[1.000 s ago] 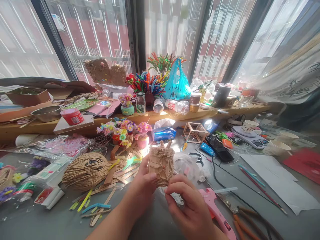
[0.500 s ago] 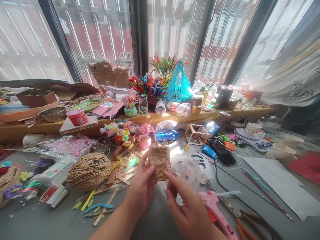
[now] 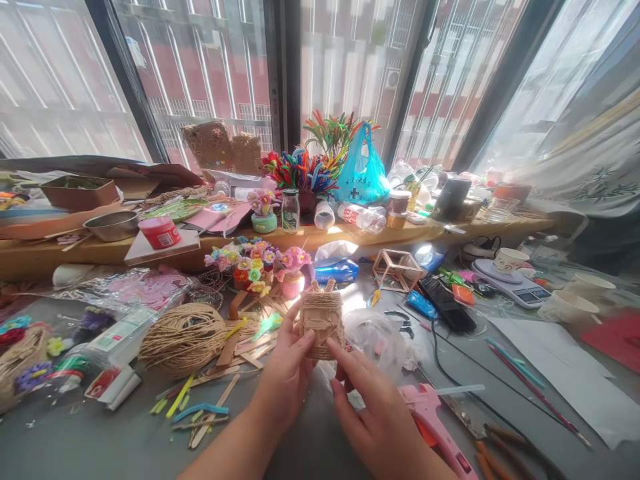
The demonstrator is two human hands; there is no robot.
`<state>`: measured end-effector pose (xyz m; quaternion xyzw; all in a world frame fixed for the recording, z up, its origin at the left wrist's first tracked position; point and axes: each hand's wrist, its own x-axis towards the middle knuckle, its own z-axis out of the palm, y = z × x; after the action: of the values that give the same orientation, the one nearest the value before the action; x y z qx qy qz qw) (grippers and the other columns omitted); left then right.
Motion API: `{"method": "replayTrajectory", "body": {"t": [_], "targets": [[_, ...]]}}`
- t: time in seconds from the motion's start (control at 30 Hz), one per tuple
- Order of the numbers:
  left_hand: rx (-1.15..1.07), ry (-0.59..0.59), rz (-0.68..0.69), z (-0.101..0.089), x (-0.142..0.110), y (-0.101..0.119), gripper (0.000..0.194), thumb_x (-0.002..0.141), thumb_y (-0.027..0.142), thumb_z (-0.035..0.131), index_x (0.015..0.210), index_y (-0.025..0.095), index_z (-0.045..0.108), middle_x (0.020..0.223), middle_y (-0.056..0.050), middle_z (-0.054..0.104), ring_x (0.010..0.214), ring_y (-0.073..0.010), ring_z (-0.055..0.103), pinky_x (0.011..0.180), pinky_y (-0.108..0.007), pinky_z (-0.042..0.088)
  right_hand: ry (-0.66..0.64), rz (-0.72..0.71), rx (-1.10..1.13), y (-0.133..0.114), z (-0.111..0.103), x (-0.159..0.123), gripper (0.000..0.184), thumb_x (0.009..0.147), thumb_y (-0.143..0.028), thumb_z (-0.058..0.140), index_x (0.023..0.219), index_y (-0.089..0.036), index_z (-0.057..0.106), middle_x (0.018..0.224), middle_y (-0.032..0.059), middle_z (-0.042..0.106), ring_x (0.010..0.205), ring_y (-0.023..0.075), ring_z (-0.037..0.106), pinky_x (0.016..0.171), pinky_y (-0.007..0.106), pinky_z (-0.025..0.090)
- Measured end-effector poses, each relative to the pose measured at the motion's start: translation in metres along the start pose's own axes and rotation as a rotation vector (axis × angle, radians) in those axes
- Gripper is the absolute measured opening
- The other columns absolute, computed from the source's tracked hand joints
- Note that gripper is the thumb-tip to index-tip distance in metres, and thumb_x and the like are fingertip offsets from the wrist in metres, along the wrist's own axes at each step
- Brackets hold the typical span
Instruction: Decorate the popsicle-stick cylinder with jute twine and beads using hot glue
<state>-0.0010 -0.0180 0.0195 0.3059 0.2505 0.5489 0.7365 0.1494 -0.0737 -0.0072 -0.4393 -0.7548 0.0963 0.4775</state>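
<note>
A small cardboard craft piece [image 3: 323, 313], wrapped with twine at its top and bottom and bearing two twine stubs on its upper edge, is held upright in my left hand [image 3: 286, 367]. My left thumb presses on its front and the fingers go behind it, partly hidden. My right hand [image 3: 367, 400] reaches in from the right with the index finger touching the lower front of the piece. Its thumb hangs apart below, and nothing shows in its grasp. Beside that hand lies a pink hot glue gun [image 3: 435, 427].
Left of my hands are a twine coil [image 3: 184, 339] and scattered wooden sticks [image 3: 215, 410]. Pliers [image 3: 493, 447], a black cable [image 3: 477, 393], a phone [image 3: 447, 305] and a kitchen scale [image 3: 510, 283] lie to the right. Pipe-cleaner flowers [image 3: 250, 260] stand behind, below the cluttered sill [image 3: 310, 239].
The whole view shifts slightly to the right. My right index fingertip lies a little further left on the front of the cardboard piece, and the left hand keeps its hold.
</note>
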Motion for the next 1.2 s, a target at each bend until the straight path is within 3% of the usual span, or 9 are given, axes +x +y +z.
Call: {"method": "replayTrajectory", "body": {"t": [0.13, 0.2, 0.3, 0.37, 0.5, 0.6, 0.77, 1.0, 1.2], "targets": [[0.006, 0.025, 0.004, 0.0, 0.002, 0.0, 0.073, 0.092, 0.03, 0.079, 0.156, 0.033, 0.044, 0.129, -0.008, 0.077, 0.116, -0.0269, 0.074, 0.107, -0.046, 0.053, -0.059, -0.059, -0.056, -0.001, -0.002, 0.001, 0.069, 0.097, -0.007, 0.052, 0.164, -0.024, 0.041, 0.106, 0.0109, 0.075, 0.093, 0.027, 0.073, 0.079, 0.041, 0.064], [-0.004, 0.044, 0.002, -0.001, 0.003, 0.0, 0.073, 0.092, 0.03, 0.079, 0.156, 0.034, 0.045, 0.128, -0.007, 0.077, 0.116, -0.0269, 0.074, 0.105, -0.045, 0.054, -0.078, -0.124, -0.072, -0.003, -0.003, 0.003, 0.062, 0.098, -0.007, 0.052, 0.157, -0.021, 0.049, 0.101, 0.0115, 0.076, 0.088, 0.0265, 0.073, 0.074, 0.04, 0.063], [-0.03, 0.081, -0.003, -0.001, 0.005, 0.001, 0.069, 0.092, 0.031, 0.078, 0.154, 0.035, 0.046, 0.129, -0.005, 0.078, 0.117, -0.0248, 0.073, 0.101, -0.041, 0.055, -0.12, -0.211, -0.059, -0.006, -0.004, 0.006, 0.029, 0.1, -0.011, 0.056, 0.123, -0.022, 0.07, 0.087, 0.0078, 0.075, 0.074, 0.0221, 0.069, 0.064, 0.034, 0.058], [-0.054, 0.089, -0.012, -0.002, 0.007, 0.003, 0.061, 0.095, 0.031, 0.074, 0.151, 0.035, 0.05, 0.128, -0.004, 0.078, 0.115, -0.0219, 0.073, 0.097, -0.038, 0.056, -0.145, -0.228, -0.044, -0.007, -0.004, 0.008, 0.012, 0.101, -0.018, 0.061, 0.095, -0.023, 0.069, 0.081, 0.0051, 0.073, 0.069, 0.0195, 0.068, 0.061, 0.031, 0.055], [-0.097, 0.086, -0.023, -0.003, 0.007, 0.005, 0.046, 0.1, 0.029, 0.068, 0.144, 0.035, 0.058, 0.128, -0.002, 0.078, 0.111, -0.019, 0.071, 0.095, -0.037, 0.057, -0.116, -0.225, -0.001, -0.006, -0.001, 0.008, 0.025, 0.1, -0.021, 0.063, 0.076, -0.025, 0.055, 0.078, 0.003, 0.071, 0.066, 0.017, 0.067, 0.058, 0.027, 0.053], [-0.101, 0.088, -0.021, -0.004, 0.007, 0.005, 0.046, 0.1, 0.029, 0.067, 0.145, 0.035, 0.057, 0.129, -0.003, 0.077, 0.113, -0.0194, 0.071, 0.096, -0.038, 0.056, -0.098, -0.225, 0.039, -0.005, 0.0, 0.005, 0.011, 0.099, -0.015, 0.06, 0.095, -0.025, 0.063, 0.083, 0.0042, 0.073, 0.07, 0.0181, 0.07, 0.062, 0.027, 0.057], [-0.017, 0.075, 0.014, -0.003, 0.005, 0.002, 0.069, 0.094, 0.031, 0.076, 0.155, 0.034, 0.045, 0.126, -0.005, 0.077, 0.114, -0.0242, 0.073, 0.095, -0.039, 0.055, -0.005, -0.111, 0.009, -0.005, -0.001, 0.0, 0.054, 0.099, -0.012, 0.054, 0.151, -0.024, 0.05, 0.093, 0.0052, 0.075, 0.076, 0.0204, 0.073, 0.07, 0.032, 0.063], [0.02, -0.002, 0.022, -0.001, 0.001, 0.0, 0.08, 0.091, 0.027, 0.08, 0.159, 0.033, 0.038, 0.134, -0.009, 0.075, 0.125, -0.0291, 0.07, 0.107, -0.044, 0.05, 0.02, 0.037, -0.036, -0.002, 0.002, -0.003, 0.057, 0.099, -0.014, 0.054, 0.154, -0.028, 0.048, 0.092, 0.0019, 0.072, 0.072, 0.0189, 0.071, 0.066, 0.032, 0.063], [0.022, 0.02, 0.029, -0.003, 0.002, -0.002, 0.08, 0.091, 0.029, 0.079, 0.16, 0.033, 0.039, 0.131, -0.008, 0.076, 0.113, -0.0275, 0.074, 0.106, -0.044, 0.05, 0.075, 0.084, 0.023, -0.001, 0.001, -0.006, 0.062, 0.1, -0.015, 0.055, 0.159, -0.031, 0.042, 0.096, 0.0005, 0.072, 0.074, 0.0166, 0.072, 0.071, 0.029, 0.065]]}}
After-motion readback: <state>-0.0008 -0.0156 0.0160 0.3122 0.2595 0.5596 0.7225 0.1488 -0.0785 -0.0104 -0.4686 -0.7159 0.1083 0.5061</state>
